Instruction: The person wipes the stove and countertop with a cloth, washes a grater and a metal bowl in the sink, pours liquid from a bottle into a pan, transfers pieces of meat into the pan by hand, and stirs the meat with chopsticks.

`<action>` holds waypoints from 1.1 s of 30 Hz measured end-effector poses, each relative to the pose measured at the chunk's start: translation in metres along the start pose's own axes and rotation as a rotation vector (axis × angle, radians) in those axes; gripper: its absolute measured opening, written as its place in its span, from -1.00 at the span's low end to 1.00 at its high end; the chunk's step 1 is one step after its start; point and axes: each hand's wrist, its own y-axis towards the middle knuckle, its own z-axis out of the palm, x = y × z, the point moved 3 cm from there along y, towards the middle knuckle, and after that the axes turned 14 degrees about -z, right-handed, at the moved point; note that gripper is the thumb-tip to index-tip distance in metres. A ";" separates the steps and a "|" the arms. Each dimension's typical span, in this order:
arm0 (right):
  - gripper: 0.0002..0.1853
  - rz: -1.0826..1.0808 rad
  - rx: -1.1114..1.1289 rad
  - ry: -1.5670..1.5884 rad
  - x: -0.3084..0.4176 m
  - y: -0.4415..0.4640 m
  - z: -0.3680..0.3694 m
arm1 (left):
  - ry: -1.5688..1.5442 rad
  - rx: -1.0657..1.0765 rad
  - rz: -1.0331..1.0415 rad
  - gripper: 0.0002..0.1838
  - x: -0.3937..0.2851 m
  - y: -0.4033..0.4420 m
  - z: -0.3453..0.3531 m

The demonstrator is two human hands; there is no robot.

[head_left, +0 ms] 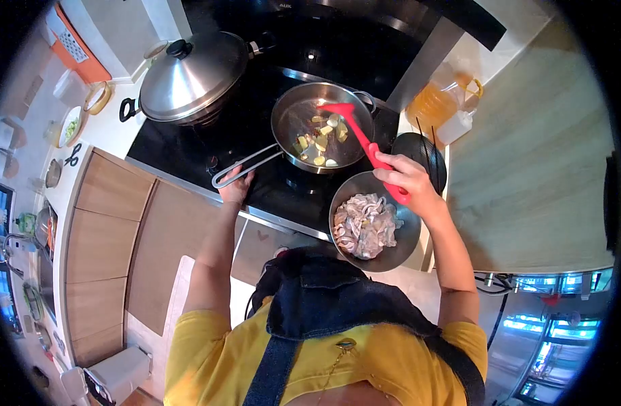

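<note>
My right hand (406,177) is closed round the handle of a red spatula (356,126), whose head is over the far part of a steel frying pan (278,128). Pale and yellowish chunks (320,142) lie in the pan, which stands on the black cooktop (256,135). At the end of the pan's long looped handle (246,169) is my left hand (236,185), its fingers closed at the handle. Below my right hand, a grey bowl (408,247) holds raw, pinkish-grey meat-like strips (366,223).
A large lidded wok (192,78) stands at the cooktop's back left. On the right are an oil bottle (432,105), a white container (454,127) and a dark round dish (412,145) with thin black sticks. A plate of chopped greens (71,126) sits on the left counter.
</note>
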 end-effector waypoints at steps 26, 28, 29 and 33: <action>-0.79 0.081 -0.115 0.110 0.023 0.067 -0.046 | -0.003 -0.070 0.046 -0.63 0.000 0.002 0.001; -0.77 0.084 -0.156 0.127 0.024 0.063 -0.044 | 0.010 -0.051 0.045 -0.63 -0.001 0.002 0.000; -0.76 0.087 -0.201 0.144 0.025 0.060 -0.043 | 0.026 -0.034 0.047 -0.63 -0.001 0.001 0.000; -0.77 0.020 -0.063 0.167 0.027 0.042 -0.021 | 0.021 -0.039 0.063 -0.61 0.000 0.001 -0.001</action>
